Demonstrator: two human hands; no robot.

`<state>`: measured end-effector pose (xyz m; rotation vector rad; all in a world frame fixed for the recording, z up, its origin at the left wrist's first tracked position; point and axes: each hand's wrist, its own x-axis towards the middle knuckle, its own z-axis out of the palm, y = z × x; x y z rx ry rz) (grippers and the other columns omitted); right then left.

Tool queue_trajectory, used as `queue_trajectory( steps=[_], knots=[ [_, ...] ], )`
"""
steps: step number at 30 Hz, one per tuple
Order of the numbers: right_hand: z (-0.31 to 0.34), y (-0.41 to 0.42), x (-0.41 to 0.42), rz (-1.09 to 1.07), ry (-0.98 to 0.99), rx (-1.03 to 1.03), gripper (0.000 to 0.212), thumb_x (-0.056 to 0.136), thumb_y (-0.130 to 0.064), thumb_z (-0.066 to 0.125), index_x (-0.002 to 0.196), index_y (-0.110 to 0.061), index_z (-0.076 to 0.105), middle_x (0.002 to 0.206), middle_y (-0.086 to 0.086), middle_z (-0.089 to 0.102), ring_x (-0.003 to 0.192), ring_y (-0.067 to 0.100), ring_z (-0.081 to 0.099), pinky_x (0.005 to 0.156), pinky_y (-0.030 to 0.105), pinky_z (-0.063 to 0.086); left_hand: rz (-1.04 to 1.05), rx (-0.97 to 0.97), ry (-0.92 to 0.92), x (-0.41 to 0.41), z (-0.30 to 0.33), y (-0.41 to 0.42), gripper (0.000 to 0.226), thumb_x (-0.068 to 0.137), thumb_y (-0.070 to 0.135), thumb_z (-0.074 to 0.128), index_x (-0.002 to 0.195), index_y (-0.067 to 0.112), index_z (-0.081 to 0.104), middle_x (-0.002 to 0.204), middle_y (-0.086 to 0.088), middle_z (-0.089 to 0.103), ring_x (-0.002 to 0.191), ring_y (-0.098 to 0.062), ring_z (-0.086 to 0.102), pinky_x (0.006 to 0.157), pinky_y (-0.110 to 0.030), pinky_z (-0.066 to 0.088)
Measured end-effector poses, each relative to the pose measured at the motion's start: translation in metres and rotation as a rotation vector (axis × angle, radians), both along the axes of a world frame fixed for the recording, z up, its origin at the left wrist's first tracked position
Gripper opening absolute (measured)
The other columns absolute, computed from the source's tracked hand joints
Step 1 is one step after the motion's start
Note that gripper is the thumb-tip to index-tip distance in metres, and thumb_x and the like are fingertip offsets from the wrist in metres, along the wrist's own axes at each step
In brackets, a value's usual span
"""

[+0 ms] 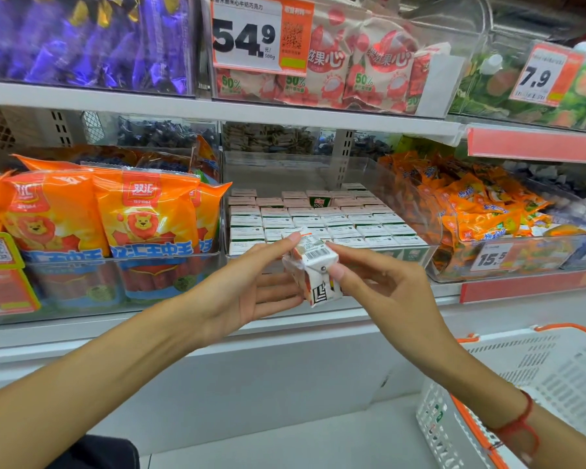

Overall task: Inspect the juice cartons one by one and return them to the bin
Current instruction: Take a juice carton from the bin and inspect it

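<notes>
Beyond both hands, the clear bin on the shelf holds rows of cartons. The left hand and right hand pinch one juice carton between fingertips, tilted, just before the bin.

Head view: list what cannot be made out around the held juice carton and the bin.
- Juice carton: print blurred; far faces turned away, partly covered by fingers of the left hand and right hand.
- Cartons in the bin: only tops show; lower rows hidden, near middle ones behind the held carton.
- White basket: cut off by the right and bottom edges.
- Price tag: small print unreadable.
</notes>
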<state>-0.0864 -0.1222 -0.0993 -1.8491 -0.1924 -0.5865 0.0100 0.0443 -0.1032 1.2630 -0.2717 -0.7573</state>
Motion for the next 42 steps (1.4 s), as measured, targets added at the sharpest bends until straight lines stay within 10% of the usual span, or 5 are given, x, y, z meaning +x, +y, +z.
queue_trajectory(
  steps=[10,20,28,32,42],
  knots=[
    [0.005,0.0,0.0,-0.035,0.245,0.257,0.025,0.067,-0.048,0.07,0.078,-0.029,0.079,0.079,-0.002,0.076,0.071,0.007,0.071,0.062,0.014,0.053,-0.082,0.17,0.224,-0.001,0.001,-0.004,0.072,0.06,0.061,0.073,0.115,0.015,0.067,0.088,-0.006,0.074,0.071,-0.014,0.073,0.058,-0.032,0.06],
    [0.004,-0.013,0.001,0.203,0.618,0.451,0.067,0.062,-0.062,0.069,0.116,-0.021,0.068,0.099,0.005,0.075,0.099,0.023,0.071,0.082,0.032,0.059,0.03,-0.128,-0.025,0.002,0.001,-0.005,0.067,0.069,0.037,0.078,0.13,0.021,0.054,0.112,-0.011,0.073,0.103,-0.025,0.071,0.08,-0.029,0.06],
    [0.0,-0.007,0.001,-0.072,0.35,0.232,0.027,0.071,-0.028,0.081,0.097,-0.026,0.074,0.086,-0.008,0.076,0.084,0.004,0.071,0.07,0.012,0.054,0.097,0.005,-0.287,-0.003,-0.006,-0.006,0.021,0.09,0.034,0.065,0.106,0.046,0.06,0.099,0.01,0.076,0.093,-0.008,0.073,0.067,-0.018,0.058],
    [-0.002,-0.004,0.001,-0.21,0.188,0.058,0.05,0.061,-0.017,0.089,0.104,-0.028,0.066,0.092,-0.009,0.07,0.077,0.005,0.069,0.065,0.014,0.053,0.123,-0.056,-0.221,-0.003,-0.005,-0.013,0.016,0.093,0.026,0.062,0.106,0.032,0.068,0.095,0.002,0.077,0.089,-0.015,0.074,0.074,-0.026,0.061],
    [0.011,-0.005,-0.003,-0.09,0.197,0.155,0.026,0.062,-0.055,0.067,0.062,-0.029,0.073,0.061,-0.007,0.068,0.059,0.005,0.064,0.063,0.016,0.053,0.139,0.072,-0.201,-0.005,-0.002,-0.007,0.064,0.061,0.063,0.072,0.111,0.022,0.068,0.096,-0.008,0.077,0.088,-0.02,0.075,0.066,-0.022,0.059]
  ],
)
